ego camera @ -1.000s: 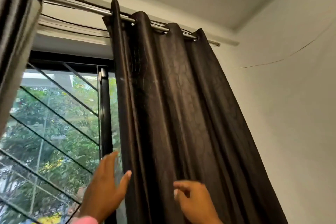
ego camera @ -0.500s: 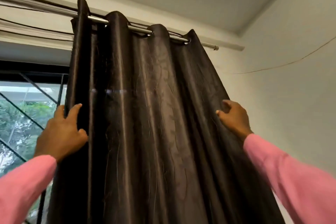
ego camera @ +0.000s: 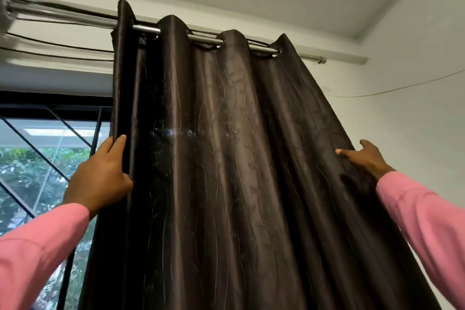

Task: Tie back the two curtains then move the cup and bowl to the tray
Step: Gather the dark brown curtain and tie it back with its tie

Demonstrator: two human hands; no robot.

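Note:
A dark brown patterned curtain (ego camera: 226, 158) hangs by eyelets from a metal rod (ego camera: 201, 39), bunched toward the right end of the window. My left hand (ego camera: 100, 178) grips the curtain's left edge, fingers wrapped round the fold. My right hand (ego camera: 362, 156) holds the curtain's right edge near the wall, thumb up and fingers on the fabric. Both arms wear pink sleeves. Of the second curtain only a grey blurred scrap (ego camera: 3, 10) shows at the far left. The cup, bowl and tray are out of view.
The window (ego camera: 45, 171) with black diagonal bars and green trees outside lies to the left of the curtain. A white wall (ego camera: 415, 108) with a thin wire across it stands to the right. The ceiling is above.
Both hands rose from below to the curtain's two edges and took hold. Since half a second ago the right hand has slid further right along the edge. My view has shifted right.

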